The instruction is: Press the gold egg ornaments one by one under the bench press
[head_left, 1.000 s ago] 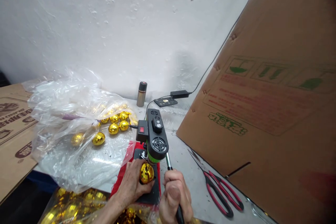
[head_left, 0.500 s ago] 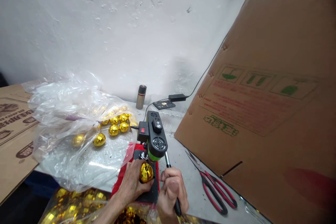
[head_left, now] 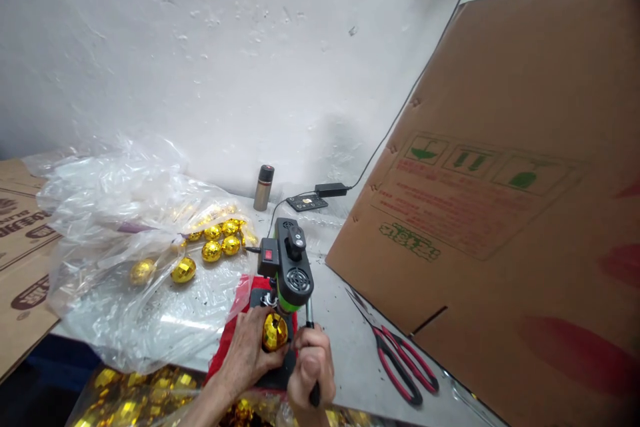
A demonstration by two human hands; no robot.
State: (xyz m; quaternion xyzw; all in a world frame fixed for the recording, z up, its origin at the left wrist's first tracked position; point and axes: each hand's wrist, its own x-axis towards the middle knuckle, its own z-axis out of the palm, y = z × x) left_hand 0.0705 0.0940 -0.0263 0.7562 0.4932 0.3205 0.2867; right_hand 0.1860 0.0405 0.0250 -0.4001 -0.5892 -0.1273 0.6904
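A shiny gold faceted ball [head_left: 275, 332] with a dark hole in its top is gripped between the thumb and fingers of my left hand [head_left: 245, 350]. It sits below the head of a small black and green bench drill press [head_left: 295, 267], over the dark base. My right hand [head_left: 313, 367] is closed around the black-gripped lever [head_left: 309, 313] at the press's right side. A red cloth [head_left: 225, 347] lies under the base. The drill tip is hidden by the press head.
More gold balls [head_left: 211, 251] lie in and around a clear plastic bag [head_left: 120, 320] at left; others fill a bag at the front edge. Red-handled scissors [head_left: 400, 360] lie right, beside a large cardboard box [head_left: 475, 213]. A bottle [head_left: 264, 188] and power adapter [head_left: 331, 189] stand behind.
The view has shifted slightly, so everything sits a little further left. My right hand and the lever handle have swung inward, closer to the press base. My left hand keeps the ball in place.
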